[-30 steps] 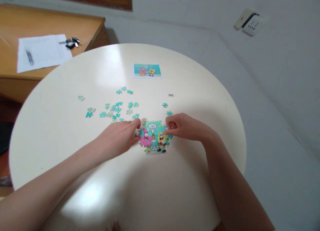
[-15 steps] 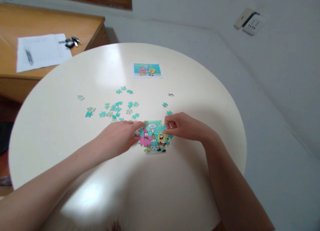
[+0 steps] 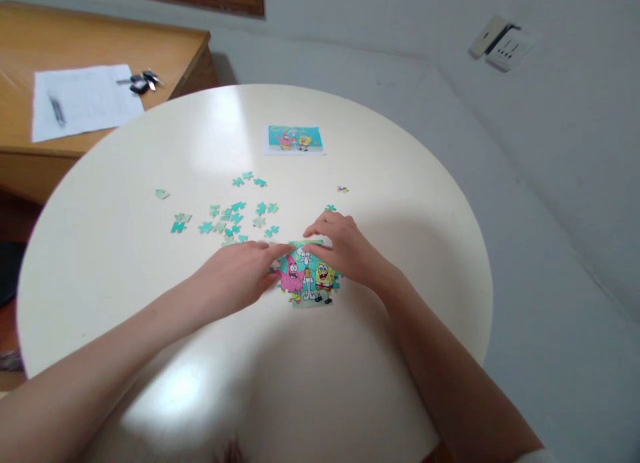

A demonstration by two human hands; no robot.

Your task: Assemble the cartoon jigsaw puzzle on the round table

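A partly assembled cartoon jigsaw (image 3: 307,284) lies on the round cream table (image 3: 125,276). My left hand (image 3: 240,273) rests flat beside it, fingers stretched out, fingertips touching the puzzle's upper left edge. My right hand (image 3: 343,246) hovers over the puzzle's top right, fingers curled down with the tips pressed on its top edge. Whatever they hold is hidden. Several loose teal pieces (image 3: 235,217) are scattered just beyond my left hand.
A small reference picture (image 3: 293,139) lies farther back on the table. Single pieces sit apart at the left (image 3: 161,194) and right (image 3: 343,189). A wooden desk (image 3: 100,36) at the back left carries a paper (image 3: 83,101), a pen and keys (image 3: 140,83).
My right hand has moved left from the puzzle's right side onto its top edge, covering the loose piece that lay beside it. My left hand has barely moved.
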